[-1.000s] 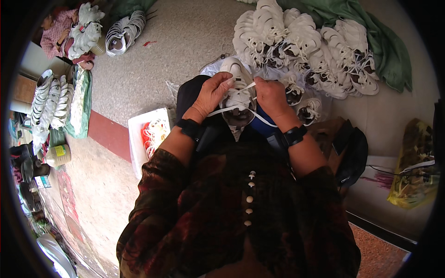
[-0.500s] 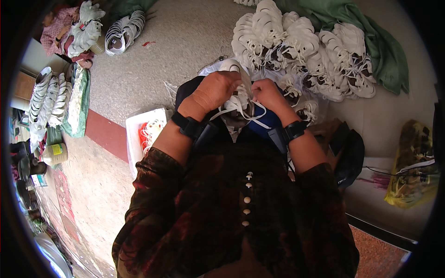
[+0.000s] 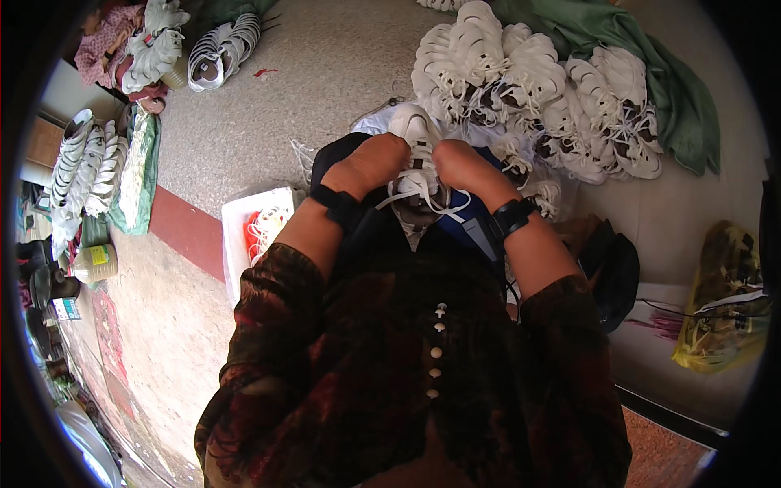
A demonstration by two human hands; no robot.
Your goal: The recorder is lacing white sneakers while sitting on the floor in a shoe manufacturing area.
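Note:
A white sneaker (image 3: pixel 412 124) lies in my lap with its toe pointing away from me. White shoelace (image 3: pixel 421 185) crosses its tongue, and loose ends curve out on both sides near the ankle opening. My left hand (image 3: pixel 376 163) is closed at the left edge of the lacing, and my right hand (image 3: pixel 465 167) is closed at the right edge. Both seem to grip the lace where it leaves the eyelets; the fingertips are partly hidden by the backs of the hands.
Stacked white sneakers (image 3: pixel 529 73) and a green cloth (image 3: pixel 691 122) are at the far right. A white box (image 3: pixel 234 244) with laces stands left of my knees. More shoes (image 3: pixel 89 167) and another person (image 3: pixel 106 45) are at the left. A yellow bag (image 3: pixel 716 309) lies right.
My left hand has drawn back from over the sneaker to its left side. My right hand has come in against the sneaker's right side. More of the upper lacing shows between them.

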